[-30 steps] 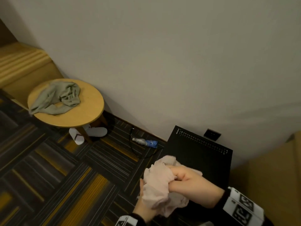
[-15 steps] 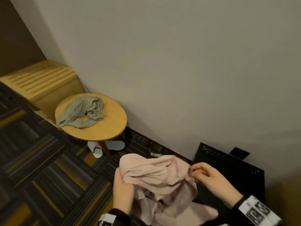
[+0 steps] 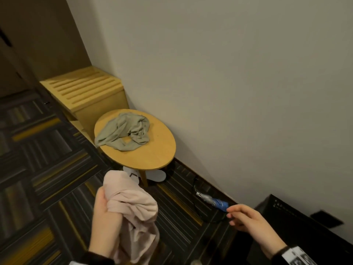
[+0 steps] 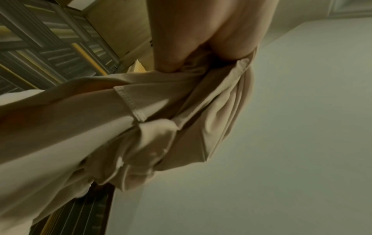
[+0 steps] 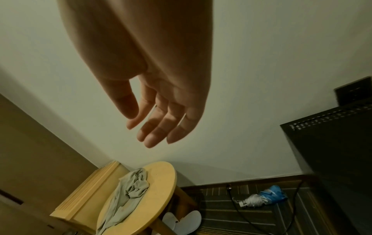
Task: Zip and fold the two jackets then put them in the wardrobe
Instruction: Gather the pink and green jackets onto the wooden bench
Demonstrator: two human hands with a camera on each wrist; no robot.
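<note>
A crumpled pale pink jacket (image 3: 131,205) hangs from my left hand (image 3: 105,213), which grips a bunch of its fabric low in the head view. In the left wrist view my fingers (image 4: 173,52) are curled into the pink jacket (image 4: 141,119). My right hand (image 3: 242,217) hovers apart at the lower right, fingers relaxed and holding nothing; the right wrist view shows the right hand (image 5: 153,120) spread loosely. A green-grey jacket (image 3: 124,133) lies bunched on a round wooden table (image 3: 158,150); the right wrist view shows this green-grey jacket (image 5: 124,194) too.
A slatted wooden bench (image 3: 84,90) stands in the corner behind the table. White slippers (image 3: 154,174) lie under the table. A folded umbrella (image 3: 214,200) and a black cable lie on the striped carpet by the wall. A black perforated box (image 3: 298,226) is at the right.
My right hand has let go of the pink jacket and moved off to the right. The left hand now holds the jacket alone. My view has swung left, bringing the table closer.
</note>
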